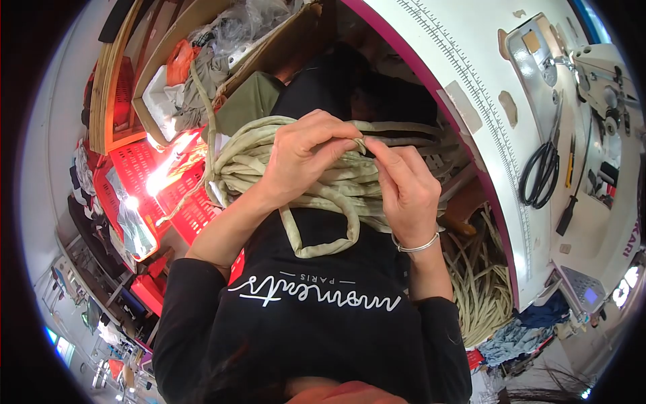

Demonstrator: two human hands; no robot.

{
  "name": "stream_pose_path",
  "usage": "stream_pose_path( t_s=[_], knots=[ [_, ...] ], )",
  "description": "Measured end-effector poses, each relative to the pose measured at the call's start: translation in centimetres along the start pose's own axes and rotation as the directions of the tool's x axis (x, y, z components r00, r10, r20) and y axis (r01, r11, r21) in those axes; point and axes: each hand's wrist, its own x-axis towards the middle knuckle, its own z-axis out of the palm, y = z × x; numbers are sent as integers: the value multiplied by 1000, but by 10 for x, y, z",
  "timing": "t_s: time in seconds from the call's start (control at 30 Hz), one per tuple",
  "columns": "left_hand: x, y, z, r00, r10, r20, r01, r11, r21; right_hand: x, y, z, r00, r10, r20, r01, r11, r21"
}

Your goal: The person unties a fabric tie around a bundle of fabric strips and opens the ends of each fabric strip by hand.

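A thick bundle of pale green fabric cord lies across my lap, with one loop hanging down over the front of my black shirt. Above the bundle my left hand is closed, thumb and forefinger pinching a piece of the cord. My right hand, with a bracelet at the wrist, pinches the same piece from the other side. The fingertips of both hands nearly meet there. Whether this piece is a cord end or a joint between two lengths, I cannot tell.
On the right a white sewing table carries black scissors, a screwdriver and a sewing machine. More cord is heaped below it. Red plastic crates and a cardboard box of scraps are on the left.
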Motion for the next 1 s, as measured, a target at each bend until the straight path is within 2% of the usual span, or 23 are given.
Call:
stream_pose_path(
  t_s=[0.17, 0.37, 0.47, 0.57, 0.63, 0.67, 0.77, 0.87, 0.97, 1.0],
  knots=[
    [0, -2, 0, 999, 53, 10, -53, 998, 45, 0, 0, -1, 1000, -29, 11, 30, 997, -76],
    [1, 1, -3, 986, 149, 74, -164, 947, 278, 1, 1, -1, 988, -151, 19, 150, 948, -279],
    [3, 1, -5, 984, 45, 171, -81, 974, 211, 0, 2, 0, 992, -119, 38, 124, 970, -208],
    [1, 1, -3, 978, -104, 180, 101, 995, 25, -3, 6, 5, 1000, 16, 17, -18, 991, 132],
    [-1, 3, -1, 972, -140, 190, 146, 989, -16, -6, 10, 9, 999, 55, 3, -54, 971, 232],
    [-1, 3, -1, 968, -159, 195, 169, 985, -36, -7, 10, 10, 997, 75, -3, -71, 956, 283],
    [-1, 3, 1, 977, -93, 190, 95, 995, -1, -12, 7, 10, 949, 297, 108, -311, 823, 476],
    [-1, 6, -3, 965, -141, 222, 137, 990, 35, -14, 13, 12, 907, 366, 208, -419, 736, 531],
    [1, -10, -30, 986, -59, 156, 25, 977, 213, -4, 33, 7, 960, 223, 168, -261, 931, 255],
    [3, -10, -49, 983, -161, 90, 130, 951, 281, -3, 45, 4, 953, 271, 137, -293, 940, 175]
  ],
)
